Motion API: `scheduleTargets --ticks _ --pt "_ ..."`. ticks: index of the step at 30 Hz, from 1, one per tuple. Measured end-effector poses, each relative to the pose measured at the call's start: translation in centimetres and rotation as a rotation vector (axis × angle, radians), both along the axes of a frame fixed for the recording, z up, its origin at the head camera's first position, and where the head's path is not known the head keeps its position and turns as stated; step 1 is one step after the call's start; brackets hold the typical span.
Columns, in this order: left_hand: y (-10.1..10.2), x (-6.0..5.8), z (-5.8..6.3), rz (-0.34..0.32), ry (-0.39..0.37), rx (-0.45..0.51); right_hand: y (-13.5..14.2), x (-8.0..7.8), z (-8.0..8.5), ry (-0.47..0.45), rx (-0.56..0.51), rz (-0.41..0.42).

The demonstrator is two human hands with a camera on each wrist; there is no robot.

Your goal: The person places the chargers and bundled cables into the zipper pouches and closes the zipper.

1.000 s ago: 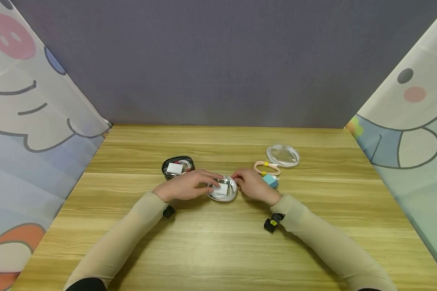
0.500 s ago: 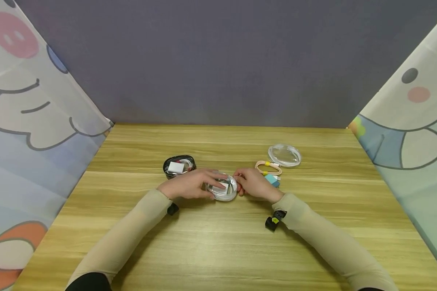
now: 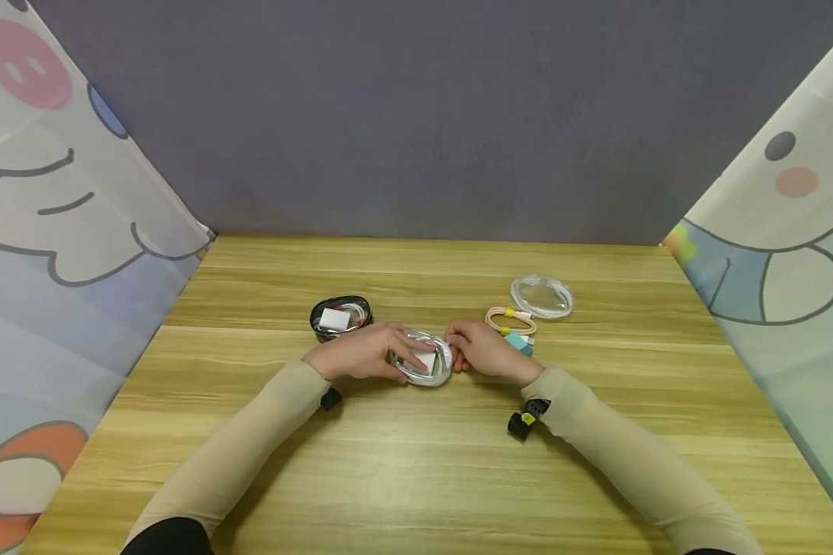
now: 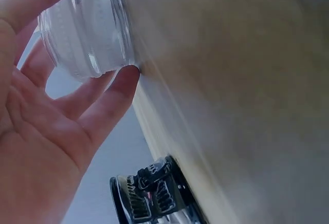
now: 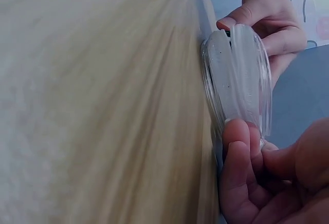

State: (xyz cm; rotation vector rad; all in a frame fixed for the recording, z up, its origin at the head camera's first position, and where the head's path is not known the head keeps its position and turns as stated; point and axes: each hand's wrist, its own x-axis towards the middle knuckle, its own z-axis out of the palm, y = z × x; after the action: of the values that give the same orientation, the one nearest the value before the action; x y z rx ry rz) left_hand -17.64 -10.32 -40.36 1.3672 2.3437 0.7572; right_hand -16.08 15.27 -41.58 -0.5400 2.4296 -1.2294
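Note:
A clear, round zip case (image 3: 426, 379) stands between both hands in the head view, low over the table, with a white charger plug (image 3: 427, 359) inside it. My left hand (image 3: 364, 351) grips it from the left, one finger reaching over its top. From the right, my right hand (image 3: 486, 351) pinches the case's edge between thumb and fingers. The right wrist view shows those fingertips (image 5: 237, 131) at the near end of the case, between its two halves. What lies inside that pinch is hidden.
A black-edged clear case (image 3: 317, 312) holding a white plug and cable lies behind the left hand. Beyond the right hand are a peach coiled cable (image 3: 510, 330) with yellow ties, a blue plug (image 3: 518, 344) and a white ring-shaped case with a clear middle (image 3: 541, 297).
The left fingers have shifted their hold on the case and reach further over its top. The right fingers have moved slightly along its right edge. The other things stay put.

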Motion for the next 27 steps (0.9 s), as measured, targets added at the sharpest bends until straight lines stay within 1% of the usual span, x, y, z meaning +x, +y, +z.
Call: scheduleTargets --ticks 4,6,10,14,19,22,27 --pt "0.1 -0.1 0.1 -0.007 0.015 0.001 0.2 0.1 0.0 -0.001 0.0 0.01" --pt "0.2 -0.1 0.3 -0.013 0.009 0.01 0.2 0.1 0.0 0.003 0.004 0.015" --pt "0.4 -0.1 0.6 -0.001 -0.006 0.003 0.4 0.2 0.0 0.029 0.019 0.023" --pt "0.4 -0.1 0.5 0.024 0.02 -0.024 0.7 0.3 -0.1 0.067 0.038 0.037" --pt "0.5 -0.2 0.4 0.061 0.032 -0.044 0.9 0.6 0.0 0.118 0.064 0.062" --pt "0.6 -0.2 0.4 0.076 0.038 -0.057 1.0 0.9 0.2 0.125 0.061 0.084" --pt "0.5 -0.1 0.4 0.086 0.093 -0.081 1.2 1.4 0.4 0.118 0.055 0.111"
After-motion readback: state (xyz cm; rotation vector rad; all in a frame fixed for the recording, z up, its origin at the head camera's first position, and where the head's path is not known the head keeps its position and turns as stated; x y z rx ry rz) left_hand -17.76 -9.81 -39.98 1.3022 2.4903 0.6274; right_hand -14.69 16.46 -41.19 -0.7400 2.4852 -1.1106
